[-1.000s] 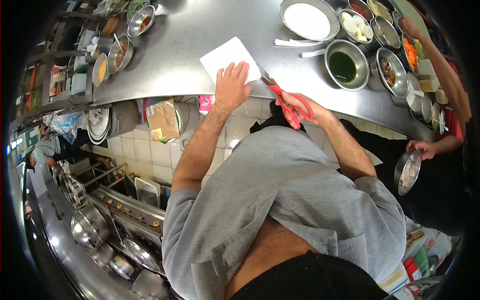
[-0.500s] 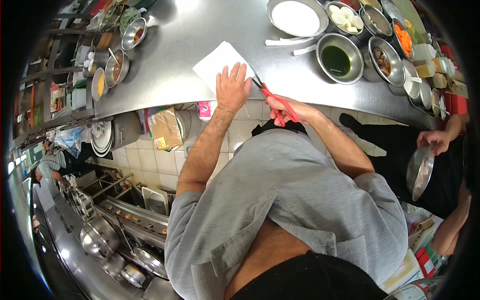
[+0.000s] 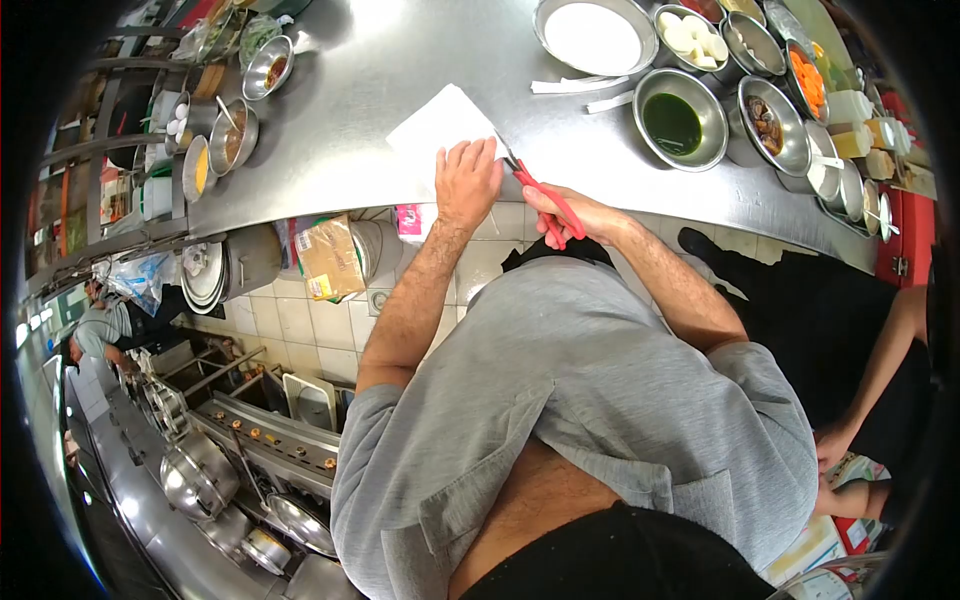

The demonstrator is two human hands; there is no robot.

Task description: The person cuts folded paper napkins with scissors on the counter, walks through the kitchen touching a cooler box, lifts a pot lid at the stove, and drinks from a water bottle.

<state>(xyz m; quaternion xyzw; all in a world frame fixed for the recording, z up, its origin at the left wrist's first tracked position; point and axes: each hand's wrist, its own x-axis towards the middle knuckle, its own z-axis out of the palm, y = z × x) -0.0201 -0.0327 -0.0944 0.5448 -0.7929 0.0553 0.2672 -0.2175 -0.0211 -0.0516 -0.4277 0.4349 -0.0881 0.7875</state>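
Observation:
A square white sheet of paper (image 3: 440, 118) lies on the steel table near its front edge. My left hand (image 3: 467, 187) rests on the near part of the sheet, palm down, its fingers extended and slightly bent. In my right hand (image 3: 585, 212) is a pair of red-handled scissors (image 3: 550, 203), gripped by the handles. The dark blades point up and left, beside my left fingertips at the sheet's right edge. Whether the blades touch the paper I cannot tell.
Steel bowls stand at the right, one with dark green liquid (image 3: 672, 124), one with white contents (image 3: 587, 40). White strips (image 3: 578, 85) lie beside them. More bowls (image 3: 233, 135) sit at the left. A co-worker's arm (image 3: 880, 365) is at right; a stove (image 3: 265, 430) is behind.
My left fingers have drawn back toward the table edge and bent slightly. The scissors have shifted a little left. The co-worker's hand at right has moved down, and the metal bowl it held is out of sight.

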